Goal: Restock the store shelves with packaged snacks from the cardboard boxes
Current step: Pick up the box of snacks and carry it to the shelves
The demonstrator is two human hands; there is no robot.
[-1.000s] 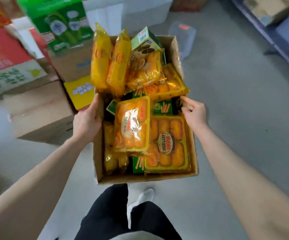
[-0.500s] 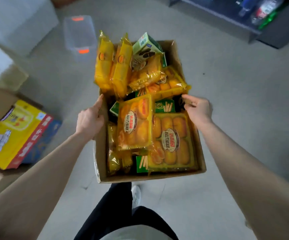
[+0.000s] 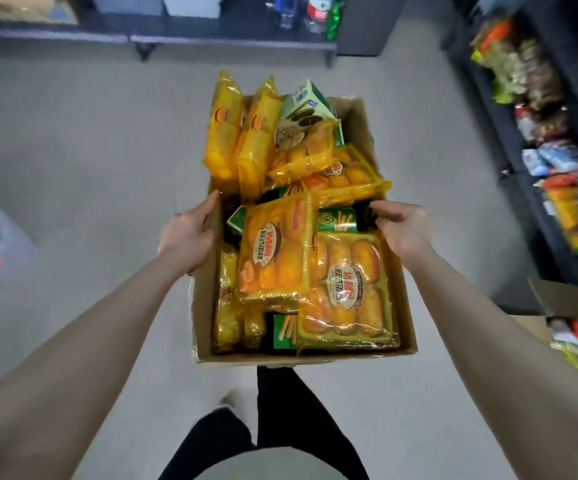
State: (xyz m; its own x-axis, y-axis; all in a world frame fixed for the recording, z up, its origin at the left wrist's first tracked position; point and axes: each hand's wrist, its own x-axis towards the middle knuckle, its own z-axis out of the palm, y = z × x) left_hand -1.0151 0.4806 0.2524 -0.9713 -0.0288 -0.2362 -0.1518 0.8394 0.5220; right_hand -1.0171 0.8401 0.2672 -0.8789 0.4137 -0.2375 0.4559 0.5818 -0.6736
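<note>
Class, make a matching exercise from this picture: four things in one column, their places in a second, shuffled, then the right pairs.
Things:
1. left hand
2. right hand
3. cardboard box
4. stocked shelf

Places:
A. far right of the picture
B. carried between both hands
C. gripping the box's right wall
D. gripping the box's left wall

Pairs: 1-D, 2-C, 3-B, 4-A

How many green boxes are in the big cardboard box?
4 show: green box standing at the far end, green box near the left hand, green box mid-right, green box at the near edge. More may hide underneath.
</note>
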